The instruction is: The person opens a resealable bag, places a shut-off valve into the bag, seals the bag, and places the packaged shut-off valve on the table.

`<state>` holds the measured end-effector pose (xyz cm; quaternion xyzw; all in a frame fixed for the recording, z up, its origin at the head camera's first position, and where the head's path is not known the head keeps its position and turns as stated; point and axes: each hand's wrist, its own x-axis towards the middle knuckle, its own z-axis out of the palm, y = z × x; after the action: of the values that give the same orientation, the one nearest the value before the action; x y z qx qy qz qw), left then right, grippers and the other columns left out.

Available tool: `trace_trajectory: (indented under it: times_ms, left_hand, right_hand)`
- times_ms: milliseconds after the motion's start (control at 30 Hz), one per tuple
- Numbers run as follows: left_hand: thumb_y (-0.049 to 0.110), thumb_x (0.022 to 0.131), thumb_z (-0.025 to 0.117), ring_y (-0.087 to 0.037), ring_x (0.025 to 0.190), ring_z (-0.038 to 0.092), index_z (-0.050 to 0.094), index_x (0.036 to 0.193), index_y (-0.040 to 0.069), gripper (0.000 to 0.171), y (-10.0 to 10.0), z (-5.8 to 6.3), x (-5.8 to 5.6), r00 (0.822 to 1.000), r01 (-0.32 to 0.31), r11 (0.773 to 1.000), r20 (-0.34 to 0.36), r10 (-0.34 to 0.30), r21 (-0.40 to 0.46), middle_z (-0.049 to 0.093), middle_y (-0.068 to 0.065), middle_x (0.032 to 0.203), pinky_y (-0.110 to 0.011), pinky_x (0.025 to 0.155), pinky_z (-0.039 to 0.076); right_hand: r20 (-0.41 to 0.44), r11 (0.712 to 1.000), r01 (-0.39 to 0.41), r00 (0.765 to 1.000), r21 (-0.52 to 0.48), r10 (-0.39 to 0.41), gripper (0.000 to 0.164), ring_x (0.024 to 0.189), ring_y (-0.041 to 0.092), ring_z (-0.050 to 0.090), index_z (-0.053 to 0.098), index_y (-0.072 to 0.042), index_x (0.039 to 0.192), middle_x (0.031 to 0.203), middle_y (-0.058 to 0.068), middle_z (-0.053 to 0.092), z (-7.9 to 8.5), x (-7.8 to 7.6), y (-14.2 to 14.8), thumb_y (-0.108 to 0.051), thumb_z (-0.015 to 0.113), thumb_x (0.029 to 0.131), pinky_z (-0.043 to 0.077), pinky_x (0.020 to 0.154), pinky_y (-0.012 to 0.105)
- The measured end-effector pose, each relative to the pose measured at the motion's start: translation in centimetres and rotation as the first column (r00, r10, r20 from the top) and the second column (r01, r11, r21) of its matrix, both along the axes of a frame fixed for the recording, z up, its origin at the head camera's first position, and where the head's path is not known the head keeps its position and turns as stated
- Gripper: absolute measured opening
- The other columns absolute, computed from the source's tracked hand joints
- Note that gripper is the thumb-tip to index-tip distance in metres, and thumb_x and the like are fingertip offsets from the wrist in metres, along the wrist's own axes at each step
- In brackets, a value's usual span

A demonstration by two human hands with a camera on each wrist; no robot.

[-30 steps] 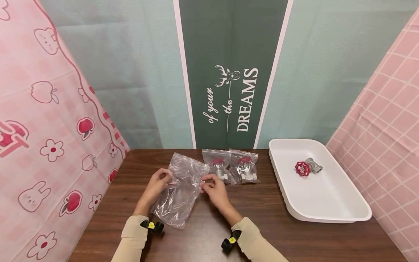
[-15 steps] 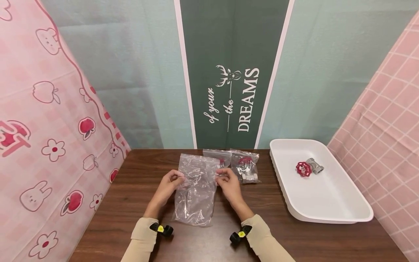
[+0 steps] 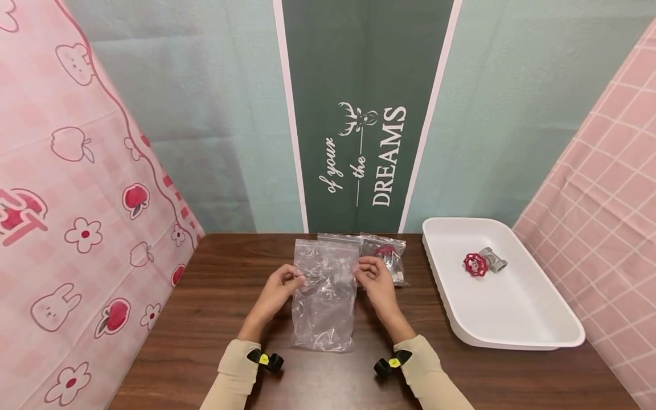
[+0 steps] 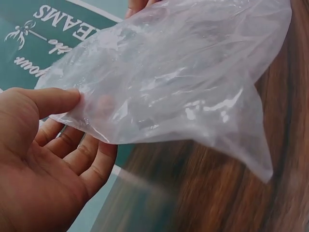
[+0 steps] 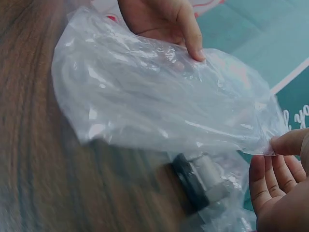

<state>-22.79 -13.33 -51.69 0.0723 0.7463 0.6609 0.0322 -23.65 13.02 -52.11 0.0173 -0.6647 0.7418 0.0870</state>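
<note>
A clear plastic zip bag (image 3: pixel 325 307), crinkled and see-through, is stretched between my two hands. My left hand (image 3: pixel 279 287) pinches its left edge, thumb on top and fingers beneath, as the left wrist view shows. Its right edge is pinched by my right hand (image 3: pixel 378 283). Nothing shows inside the bag (image 4: pixel 178 82). Behind it lie two smaller zip bags; the right one (image 3: pixel 386 245) holds a metal valve with a red handwheel, partly covered by my right hand. The left one (image 3: pixel 328 236) is mostly hidden behind the large bag.
To the right stands a white plastic tray (image 3: pixel 517 319). In it lies a bare metal valve (image 3: pixel 494 261) with a red handwheel (image 3: pixel 475 265). The wooden table (image 3: pixel 205 330) meets a green curtain at the back, with pink cloths on both sides.
Both hands have moved to the right with the large bag, which has swung from slanted to nearly straight. It now covers most of the left small bag.
</note>
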Motion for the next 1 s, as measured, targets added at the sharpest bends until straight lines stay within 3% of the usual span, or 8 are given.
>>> trace_trajectory:
  times_ms: [433, 567, 733, 1000]
  left_hand:
    - [0.006, 0.104, 0.066, -0.009, 0.085, 0.075, 0.055, 0.110, -0.007, 0.017, 2.0, -0.1, 0.3, 0.993, 0.117, 0.992, -0.033, -0.116, 0.044, 0.071, -0.010, 0.100, -0.025, 0.079, 0.060]
    - [0.004, 0.104, 0.065, -0.007, 0.084, 0.075, 0.055, 0.110, -0.009, 0.017, 2.5, 0.1, 0.5, 0.988, 0.152, 0.987, -0.041, -0.150, 0.055, 0.070, -0.006, 0.097, -0.025, 0.078, 0.061]
    - [0.003, 0.104, 0.065, -0.005, 0.083, 0.070, 0.060, 0.112, -0.007, 0.014, 3.0, 0.7, 0.6, 0.989, 0.126, 0.992, -0.077, -0.124, 0.021, 0.072, -0.011, 0.098, -0.024, 0.076, 0.057]
    - [0.010, 0.105, 0.067, -0.006, 0.087, 0.066, 0.070, 0.110, -0.002, 0.013, 3.3, 1.3, 0.6, 0.980, 0.077, 0.996, -0.181, -0.083, -0.041, 0.072, -0.019, 0.101, -0.024, 0.079, 0.055]
  right_hand:
    - [0.048, 0.996, -0.007, 0.999, 0.089, 0.003, 0.029, 0.082, 0.001, 0.068, 0.066, 0.010, 0.123, 0.091, -0.009, 0.071, 1.5, 0.2, 2.3, 0.000, 0.074, 0.097, 0.055, 0.073, 0.016]
    - [0.017, 0.994, -0.011, 1.000, 0.107, 0.009, 0.027, 0.079, 0.000, 0.066, 0.067, 0.011, 0.116, 0.089, -0.008, 0.073, 1.8, 0.2, 2.9, -0.002, 0.078, 0.095, 0.055, 0.071, 0.017]
    - [-0.034, 0.994, -0.013, 0.999, 0.105, 0.017, 0.025, 0.080, -0.001, 0.068, 0.068, 0.013, 0.113, 0.092, -0.009, 0.075, 2.3, 0.2, 3.6, 0.000, 0.078, 0.094, 0.057, 0.071, 0.017]
    - [-0.047, 0.991, -0.009, 0.999, 0.136, 0.016, 0.023, 0.082, 0.000, 0.068, 0.069, 0.011, 0.112, 0.090, -0.016, 0.074, 2.7, 0.4, 4.4, -0.001, 0.079, 0.094, 0.057, 0.074, 0.019]
